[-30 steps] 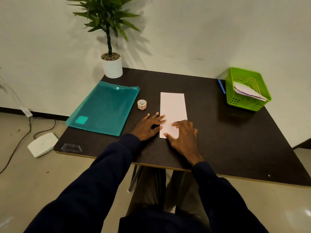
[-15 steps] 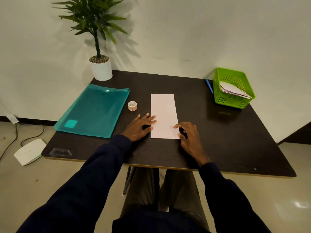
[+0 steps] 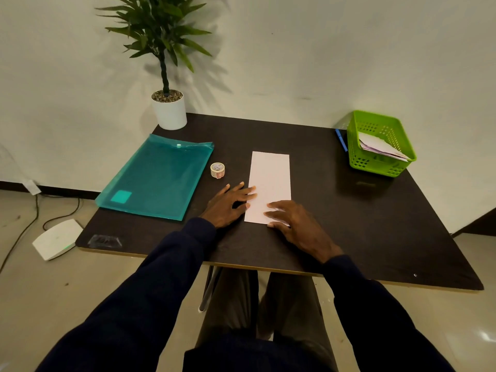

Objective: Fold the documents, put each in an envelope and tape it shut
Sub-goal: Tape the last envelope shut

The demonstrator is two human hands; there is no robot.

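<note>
A folded white document (image 3: 270, 181) lies lengthwise in the middle of the dark table (image 3: 349, 210). My left hand (image 3: 228, 204) lies flat beside the sheet's left edge, its fingertips touching the paper. My right hand (image 3: 298, 226) presses flat on the near right corner of the sheet with straight fingers. A small roll of tape (image 3: 217, 170) stands just left of the sheet's far half. A green basket (image 3: 381, 143) at the far right holds several envelopes or papers (image 3: 381, 147).
A teal plastic folder (image 3: 158, 175) covers the table's left side. A potted plant (image 3: 169, 108) stands at the far left corner. A blue pen (image 3: 341, 140) lies by the basket. A white box (image 3: 56, 238) and cables are on the floor at left.
My right hand slid from the sheet's near part to its right edge, then back over the near right corner. The left hand stayed put. The camera view shifted.
</note>
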